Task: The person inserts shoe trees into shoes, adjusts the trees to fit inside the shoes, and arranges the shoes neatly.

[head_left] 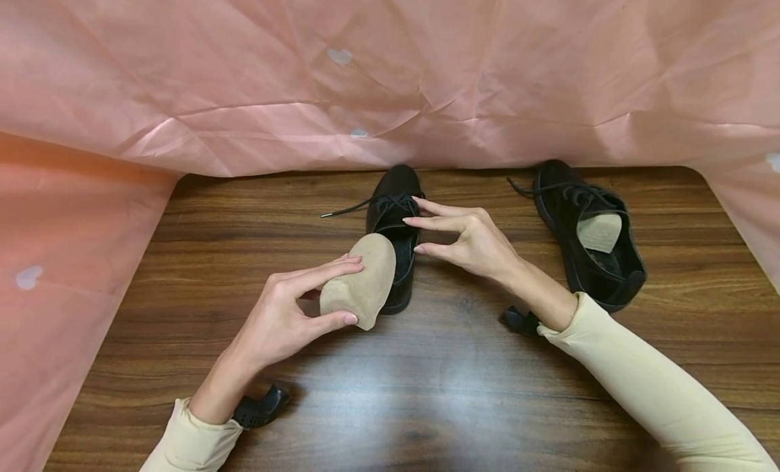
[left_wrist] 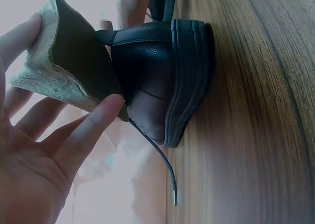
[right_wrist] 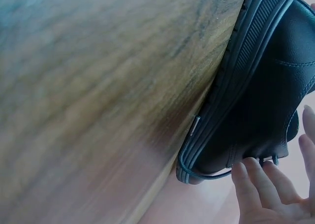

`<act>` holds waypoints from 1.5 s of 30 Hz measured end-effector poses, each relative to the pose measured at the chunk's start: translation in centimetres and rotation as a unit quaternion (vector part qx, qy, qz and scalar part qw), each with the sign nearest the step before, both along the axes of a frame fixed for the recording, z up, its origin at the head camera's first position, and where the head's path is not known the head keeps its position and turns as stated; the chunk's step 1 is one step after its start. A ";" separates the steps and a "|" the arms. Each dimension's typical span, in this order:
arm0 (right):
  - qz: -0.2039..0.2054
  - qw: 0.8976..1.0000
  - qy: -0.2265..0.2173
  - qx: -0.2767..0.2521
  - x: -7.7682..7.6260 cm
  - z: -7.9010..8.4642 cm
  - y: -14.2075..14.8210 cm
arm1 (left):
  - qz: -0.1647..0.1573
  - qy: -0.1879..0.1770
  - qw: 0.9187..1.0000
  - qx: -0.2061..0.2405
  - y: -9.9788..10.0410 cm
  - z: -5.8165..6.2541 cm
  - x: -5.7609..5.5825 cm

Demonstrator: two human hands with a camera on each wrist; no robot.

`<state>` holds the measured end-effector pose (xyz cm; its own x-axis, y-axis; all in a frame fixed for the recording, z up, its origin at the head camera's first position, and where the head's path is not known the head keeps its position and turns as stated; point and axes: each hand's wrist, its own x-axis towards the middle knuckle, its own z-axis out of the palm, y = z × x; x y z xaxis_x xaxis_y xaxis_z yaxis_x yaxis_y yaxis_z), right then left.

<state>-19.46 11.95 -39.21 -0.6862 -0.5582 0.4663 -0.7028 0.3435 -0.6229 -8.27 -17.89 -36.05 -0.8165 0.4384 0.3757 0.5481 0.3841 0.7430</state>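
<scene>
A black lace-up shoe [head_left: 397, 182] stands on the wooden table, toe pointing away, one lace end trailing left. My left hand [head_left: 286, 316] grips a beige moulded-pulp shoe insert [head_left: 365, 275] between thumb and fingers, tilted over the heel end of the shoe's opening. Seen from the left wrist, the insert [left_wrist: 81, 66] is hollow underneath and overlaps the shoe's heel [left_wrist: 147, 71]. My right hand [head_left: 481, 245] is at the shoe's right side, its extended fingers by the laces and tongue. In the right wrist view its fingertips touch the shoe's upper [right_wrist: 256, 101] near the laces.
Another black shoe [head_left: 557, 218] stands at the right with a similar beige insert [head_left: 600, 233] inside it. A pink cloth with pale hearts [head_left: 396, 72] hangs behind the table's far edge and along its sides. Dark wrist devices [head_left: 262, 408] sit by both cuffs.
</scene>
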 end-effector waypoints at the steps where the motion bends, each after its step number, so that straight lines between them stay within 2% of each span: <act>1: 0.000 1.000 -0.001 0.001 0.0 0.0 0.0 | 0.000 -0.001 1.000 0.000 0.0 0.0 0.0; 7: -0.008 1.000 0.008 0.012 -0.1 0.1 0.0 | -0.001 0.001 1.000 -0.004 0.3 0.2 -0.1; 11: -0.031 0.999 0.015 0.030 -0.2 0.1 0.2 | -0.005 0.009 1.000 -0.004 0.4 0.2 -0.2; 15: -0.044 0.998 0.004 0.036 -0.2 0.1 0.3 | -0.006 0.007 1.000 0.000 0.6 0.2 -0.3; 21: -0.046 0.998 -0.002 0.039 -0.3 0.0 0.3 | -0.013 0.010 1.000 0.009 1.3 0.2 -0.7; 27: -0.039 0.998 0.003 0.042 -0.4 -0.1 0.2 | -0.009 0.021 1.000 -0.004 1.8 0.1 -1.0; 30: -0.040 0.998 0.004 0.043 -0.4 -0.1 0.2 | -0.002 0.040 0.999 -0.020 1.9 0.1 -1.0; 37: -0.039 0.998 0.002 0.045 -0.5 -0.1 0.1 | 0.008 0.117 0.991 -0.057 2.2 0.0 -1.0; 45: -0.037 0.998 -0.002 0.042 -0.5 -0.1 0.2 | 0.014 0.145 0.988 -0.055 2.8 0.4 -1.2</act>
